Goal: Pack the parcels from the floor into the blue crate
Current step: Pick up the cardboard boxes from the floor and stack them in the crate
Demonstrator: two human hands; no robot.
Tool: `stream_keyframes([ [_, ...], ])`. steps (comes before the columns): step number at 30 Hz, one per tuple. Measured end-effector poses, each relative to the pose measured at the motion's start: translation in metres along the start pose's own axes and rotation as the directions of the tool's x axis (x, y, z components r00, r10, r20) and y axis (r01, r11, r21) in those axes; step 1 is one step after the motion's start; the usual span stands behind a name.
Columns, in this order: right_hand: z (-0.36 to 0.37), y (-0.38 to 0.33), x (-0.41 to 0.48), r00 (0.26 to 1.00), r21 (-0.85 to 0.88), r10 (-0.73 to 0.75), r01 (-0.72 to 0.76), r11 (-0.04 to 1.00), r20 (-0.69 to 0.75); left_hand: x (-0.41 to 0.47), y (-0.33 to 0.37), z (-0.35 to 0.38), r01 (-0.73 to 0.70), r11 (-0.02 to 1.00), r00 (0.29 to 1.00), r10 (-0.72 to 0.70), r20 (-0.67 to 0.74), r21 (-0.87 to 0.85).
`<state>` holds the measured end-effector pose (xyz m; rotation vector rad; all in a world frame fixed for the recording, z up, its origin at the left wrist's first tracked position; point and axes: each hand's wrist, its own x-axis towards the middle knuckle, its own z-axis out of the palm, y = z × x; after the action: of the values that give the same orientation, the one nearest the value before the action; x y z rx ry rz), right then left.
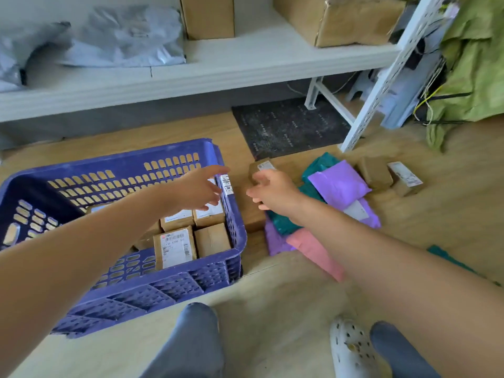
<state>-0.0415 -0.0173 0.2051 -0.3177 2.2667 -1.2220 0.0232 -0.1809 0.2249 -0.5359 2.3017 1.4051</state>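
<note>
Pick-up step: your left hand (199, 186) is spread and empty, your right hand (272, 190) likewise (blurry). Grasp the small parcel (262, 167) at its twelve o'clock next.

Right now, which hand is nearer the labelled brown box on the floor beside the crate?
Right. The right hand hovers just in front of the brown box, open; the left hand is over the right end of the blue crate.

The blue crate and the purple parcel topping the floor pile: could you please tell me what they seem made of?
Blue crate: apparently rigid moulded plastic, matte, with slotted walls. Purple parcel: probably a thin plastic mailer bag, slightly glossy, creased and pillowy.
</note>
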Motion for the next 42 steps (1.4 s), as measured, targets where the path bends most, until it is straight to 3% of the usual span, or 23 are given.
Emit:
stream_keyframes([
  [6, -0.042, 0.032, -0.005, 0.997, 0.009, -0.011, 0.011, 1.000, -0.075, 0.013, 0.036, 0.048, -0.039, 0.999, 0.995, 0.038, -0.088, -0.003],
  [12, -0.048, 0.083, 0.011, 0.991, 0.029, 0.076, -0.073, 0.997, -0.106, 0.041, 0.042, 0.109, -0.029, 0.999, 0.974, 0.038, -0.225, 0.043],
  [19, -0.037, 0.139, 0.043, 0.988, 0.044, 0.138, -0.136, 0.990, -0.064, 0.082, 0.011, 0.167, 0.113, 0.987, 0.940, -0.144, -0.311, -0.115],
  [23, -0.029, 0.169, 0.071, 0.985, 0.060, 0.166, -0.163, 0.985, -0.049, 0.106, -0.010, 0.191, 0.160, 0.889, 0.862, -0.338, -0.378, -0.429],
  [25, -0.021, 0.181, 0.085, 0.981, 0.065, 0.189, -0.186, 0.980, -0.047, 0.118, -0.028, 0.202, 0.146, 0.851, 0.809, -0.396, -0.435, -0.504],
  [30, -0.001, 0.202, 0.113, 0.978, 0.137, 0.209, -0.207, 0.969, 0.007, 0.152, -0.078, 0.220, 0.100, 0.814, 0.702, -0.465, -0.539, -0.573],
  [35, 0.014, 0.216, 0.134, 0.986, 0.124, 0.148, -0.157, 0.980, 0.076, 0.177, -0.110, 0.233, -0.020, 0.848, 0.609, -0.409, -0.679, -0.529],
  [42, 0.033, 0.230, 0.155, 0.982, 0.183, 0.123, -0.148, 0.972, 0.142, 0.195, -0.140, 0.249, 0.109, 0.864, 0.593, -0.454, -0.665, -0.492],
])
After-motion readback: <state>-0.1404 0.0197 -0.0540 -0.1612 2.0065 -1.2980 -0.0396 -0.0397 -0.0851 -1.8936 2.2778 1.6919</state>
